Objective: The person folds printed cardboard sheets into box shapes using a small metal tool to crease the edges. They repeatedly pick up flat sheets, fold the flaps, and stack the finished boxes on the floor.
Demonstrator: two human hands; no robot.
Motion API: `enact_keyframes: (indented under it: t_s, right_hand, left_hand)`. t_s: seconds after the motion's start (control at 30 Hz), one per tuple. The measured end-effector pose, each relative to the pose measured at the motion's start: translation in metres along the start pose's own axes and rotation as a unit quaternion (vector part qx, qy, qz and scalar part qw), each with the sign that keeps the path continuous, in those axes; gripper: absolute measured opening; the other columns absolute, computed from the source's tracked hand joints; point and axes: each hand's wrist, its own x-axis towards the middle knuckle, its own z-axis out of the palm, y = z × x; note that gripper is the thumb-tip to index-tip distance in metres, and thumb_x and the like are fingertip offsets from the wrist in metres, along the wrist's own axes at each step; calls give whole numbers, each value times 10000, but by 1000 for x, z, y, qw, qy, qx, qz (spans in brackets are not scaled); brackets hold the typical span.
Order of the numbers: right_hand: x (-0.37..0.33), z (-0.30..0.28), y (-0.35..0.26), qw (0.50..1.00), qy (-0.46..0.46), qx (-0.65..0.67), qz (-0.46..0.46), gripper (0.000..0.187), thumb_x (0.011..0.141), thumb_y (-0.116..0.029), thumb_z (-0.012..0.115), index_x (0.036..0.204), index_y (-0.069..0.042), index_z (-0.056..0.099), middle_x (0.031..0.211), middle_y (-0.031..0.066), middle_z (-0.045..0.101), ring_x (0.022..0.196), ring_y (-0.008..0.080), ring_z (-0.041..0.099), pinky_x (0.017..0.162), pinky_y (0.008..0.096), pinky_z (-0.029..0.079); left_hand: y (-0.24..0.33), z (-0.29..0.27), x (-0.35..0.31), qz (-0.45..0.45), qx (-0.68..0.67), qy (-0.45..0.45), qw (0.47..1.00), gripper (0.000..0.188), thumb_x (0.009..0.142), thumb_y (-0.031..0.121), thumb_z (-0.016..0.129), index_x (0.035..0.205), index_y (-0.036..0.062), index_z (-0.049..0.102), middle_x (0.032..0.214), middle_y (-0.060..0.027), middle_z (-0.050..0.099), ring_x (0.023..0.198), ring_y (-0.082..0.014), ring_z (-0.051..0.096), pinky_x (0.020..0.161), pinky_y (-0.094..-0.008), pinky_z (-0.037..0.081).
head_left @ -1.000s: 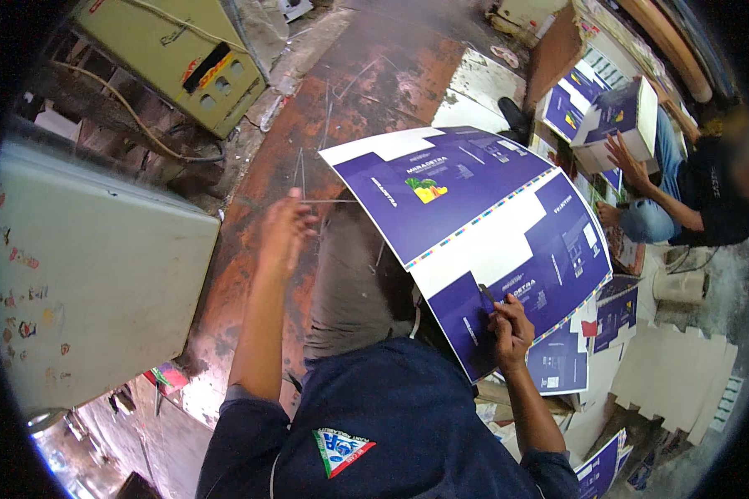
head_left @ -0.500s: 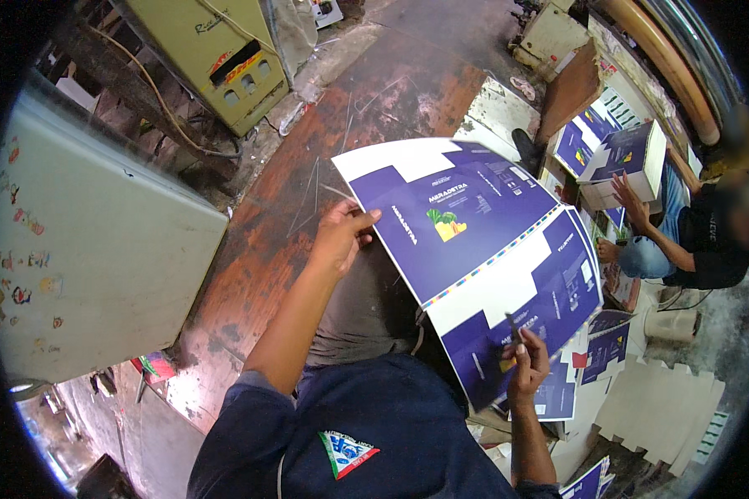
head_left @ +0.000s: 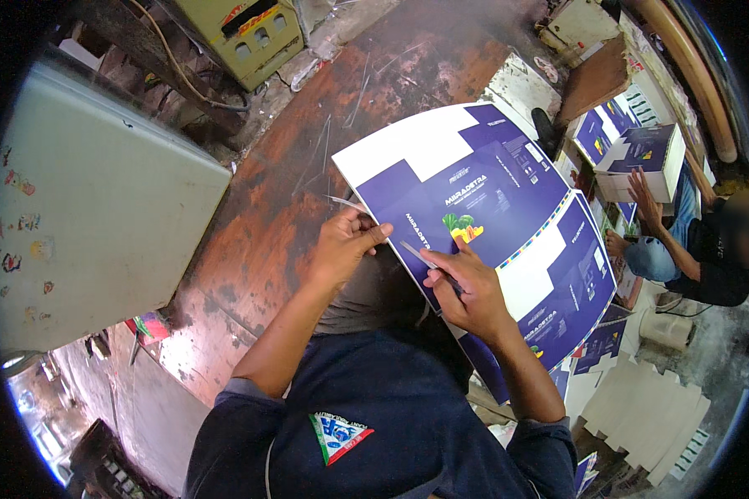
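A large printed cardboard sheet (head_left: 474, 179), purple and white with a picture of fruit, slants across in front of me. My left hand (head_left: 345, 249) pinches its left edge, thumb on top and fingers beneath. A thin pale strip (head_left: 347, 202) sticks out beside that hand. My right hand (head_left: 472, 291) is over the sheet, near the same edge. Its fingers close round a slim grey pointed blade (head_left: 416, 252), whose tip points toward my left hand. The blade's handle is mostly hidden in my fingers. The sheet's lower part is partly behind my right forearm.
At the right, a co-worker's hand (head_left: 643, 202) touches a stack of printed cardboard (head_left: 641, 158). Notched pale cardboard pieces (head_left: 641, 407) lie below. A pale cabinet with stickers (head_left: 100, 224) stands left, a yellowish metal cabinet (head_left: 266, 50) at the far side. Loose strips lie on the reddish floor (head_left: 308, 158).
My right hand has moved up and left from the sheet's lower part to near its left edge, carrying the blade. My left hand still grips the edge. The view has shifted slightly.
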Motion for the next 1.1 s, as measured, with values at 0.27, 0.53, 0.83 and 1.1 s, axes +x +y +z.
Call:
enact_keyframes:
  t_s: [0.27, 0.53, 0.83, 1.1]
  right_hand:
    - [11, 2, -9, 999, -23, -35, 0, 350, 830, -46, 622, 1177, -83, 657, 827, 79, 677, 802, 292, 661, 995, 553, 433]
    - [16, 2, -10, 999, -28, -30, 1, 330, 826, -51, 624, 1154, -60, 656, 833, 109, 683, 820, 303, 665, 933, 534, 458]
    - [18, 3, -9, 998, -25, -61, -19, 329, 795, -54, 651, 1124, -54, 655, 821, 116, 676, 788, 312, 648, 890, 515, 473]
    - [20, 3, -8, 996, -39, -78, -20, 327, 768, -38, 668, 1094, -58, 664, 825, 114, 678, 779, 311, 643, 832, 476, 483]
  left_hand:
    - [0, -3, -2, -15, 7, -3, 1000, 257, 847, 150, 769, 1035, 21, 649, 865, -58, 679, 750, -102, 626, 611, -223, 477]
    - [7, 0, -2, -29, 19, 2, 999, 263, 842, 155, 775, 1024, 15, 649, 854, -73, 689, 749, -110, 638, 607, -230, 488]
    - [11, 1, 0, -36, 19, 1, 999, 248, 836, 134, 776, 1017, 13, 656, 839, -78, 697, 739, -112, 643, 591, -223, 473]
    - [16, 2, -1, -39, 37, 6, 999, 257, 826, 118, 781, 1020, 6, 655, 821, -69, 688, 719, -102, 629, 583, -219, 465]
